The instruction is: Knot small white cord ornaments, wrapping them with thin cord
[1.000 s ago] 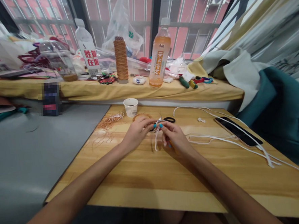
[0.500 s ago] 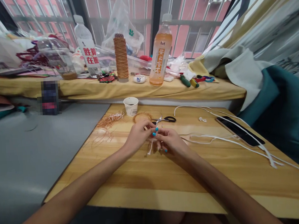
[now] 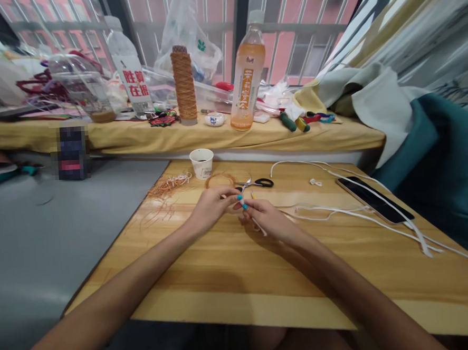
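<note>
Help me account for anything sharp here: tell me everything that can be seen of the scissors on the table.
The scissors have black, plastic-looking handles and shiny, metal-looking blades. They lie opened on the wooden table, just beyond the person's fingertips, with one blade pointing toward the coil of orange-brown thread; whether the two touch is unclear. One handle loop shows plainly; the other is partly hidden behind the left hand. No hand seems to hold them.
</note>
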Motion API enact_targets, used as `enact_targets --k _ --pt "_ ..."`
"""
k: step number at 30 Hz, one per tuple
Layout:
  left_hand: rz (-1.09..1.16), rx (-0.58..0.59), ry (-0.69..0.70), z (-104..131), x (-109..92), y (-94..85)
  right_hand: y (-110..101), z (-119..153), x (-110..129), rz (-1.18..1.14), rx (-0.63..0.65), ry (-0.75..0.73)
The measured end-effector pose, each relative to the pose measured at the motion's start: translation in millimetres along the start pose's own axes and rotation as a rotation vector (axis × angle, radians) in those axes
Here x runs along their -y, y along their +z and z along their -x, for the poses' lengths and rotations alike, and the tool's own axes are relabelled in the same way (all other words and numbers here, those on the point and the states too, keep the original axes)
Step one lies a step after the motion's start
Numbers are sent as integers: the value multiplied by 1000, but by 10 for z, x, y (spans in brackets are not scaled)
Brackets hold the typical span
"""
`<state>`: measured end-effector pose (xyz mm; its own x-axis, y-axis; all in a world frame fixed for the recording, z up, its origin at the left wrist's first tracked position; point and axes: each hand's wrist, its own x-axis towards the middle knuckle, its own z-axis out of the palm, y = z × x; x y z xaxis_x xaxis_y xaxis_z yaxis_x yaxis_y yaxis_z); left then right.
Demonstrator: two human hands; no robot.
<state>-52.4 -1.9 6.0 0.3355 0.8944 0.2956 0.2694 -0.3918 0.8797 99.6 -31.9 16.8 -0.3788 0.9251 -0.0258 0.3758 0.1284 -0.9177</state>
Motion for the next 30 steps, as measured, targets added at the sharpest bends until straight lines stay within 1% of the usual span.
enact_targets --k 2,3,6,8,10,13,16,18,20,22,24,26,28,30 --pt "-137 18 170 -14 13 -24 -6 14 30 -86 27 83" --pt "-211 23 268 -18 17 -36 -9 22 46 -113 29 95" --pt "-431 12 520 -7 18 -73 -19 52 97 -159 32 54" --pt "-564 12 611 16 5 -89 -26 70 131 -172 56 25" --pt "-678 16 644 45 -12 -87 -27 80 155 -129 87 1" --pt "-740 7 590 80 -25 -46 -12 71 142 76 84 -68" --pt "-695 14 489 94 -16 17 18 45 68 341 16 -118" --pt "-668 -2 415 94 -7 48 36 34 20 496 -17 -133" --pt "-666 -23 348 88 -1 57 47 37 -2 628 -21 -139" --pt "-671 11 322 76 3 45 55 48 1 746 -24 -118" --pt "-678 76 331 58 5 23 60 60 19 836 -29 -95" --pt "-684 101 330 40 1 8 59 64 36 884 -50 -106" --pt "-664 70 294 25 -12 16 47 62 44 911 -75 -116" --pt "-595 35 245 14 -30 40 29 56 37 935 -101 -102"
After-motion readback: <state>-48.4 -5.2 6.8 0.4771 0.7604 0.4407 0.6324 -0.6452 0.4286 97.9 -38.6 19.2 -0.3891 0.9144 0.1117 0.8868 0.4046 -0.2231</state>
